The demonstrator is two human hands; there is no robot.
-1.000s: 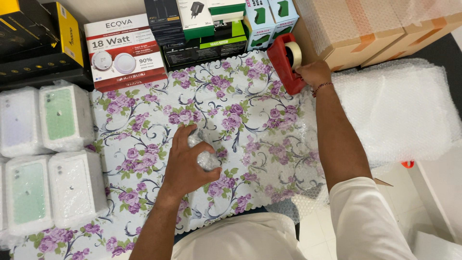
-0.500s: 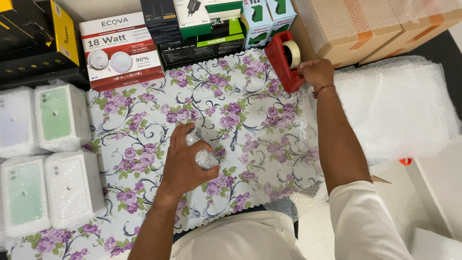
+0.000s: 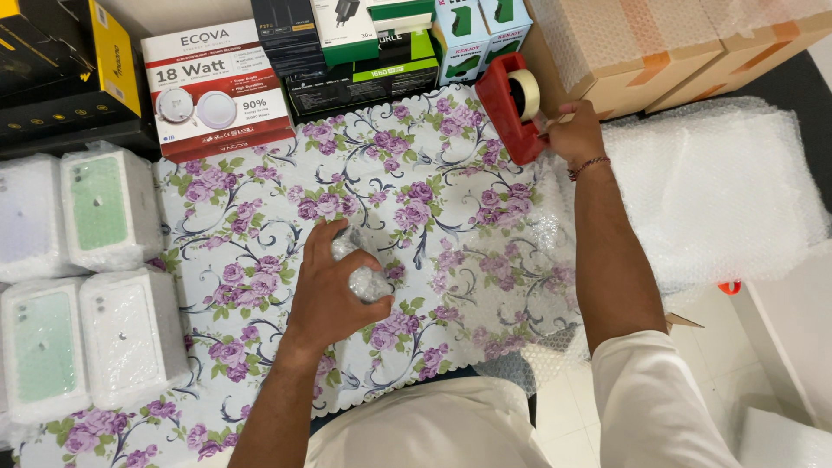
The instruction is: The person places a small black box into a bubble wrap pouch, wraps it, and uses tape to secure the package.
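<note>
Left hand (image 3: 334, 290) — palm down near the middle of the floral tablecloth (image 3: 260, 217), fingers curled over a small bubble-wrapped bundle (image 3: 364, 276) and pressing it to the cloth; the bundle shows only at the fingertips, toward 1 o'clock of the hand.

Right hand (image 3: 576, 134) — arm stretched to 1 o'clock of the scene, fingers closed on the handle of a red tape dispenser (image 3: 507, 108) that stands on the far right edge of the cloth; a thin cord bracelet (image 3: 588, 165) sits at the wrist.

Tape roll (image 3: 524, 94) — pale, mounted in the dispenser, facing the cardboard cartons.

Cardboard cartons (image 3: 659, 43) — at 1 to 2 o'clock, partly covered in bubble wrap, just beside the dispenser.

Bubble wrap sheet (image 3: 719, 191) — large, loose, at 3 o'clock, right of the outstretched forearm; a further clear piece lies over the cloth's right border.

Bubble-wrapped phone boxes (image 3: 108, 208) — four, white and pale green, in a two-by-two block at 9 o'clock, well apart from both hands.

Red and white lamp box (image 3: 217, 87) — at 11 o'clock, on the cloth's far edge.

Small black, green and white product boxes (image 3: 373, 52) — in a row at 12 o'clock.

Black and yellow boxes (image 3: 61, 69) — stacked at 10 to 11 o'clock.
</note>
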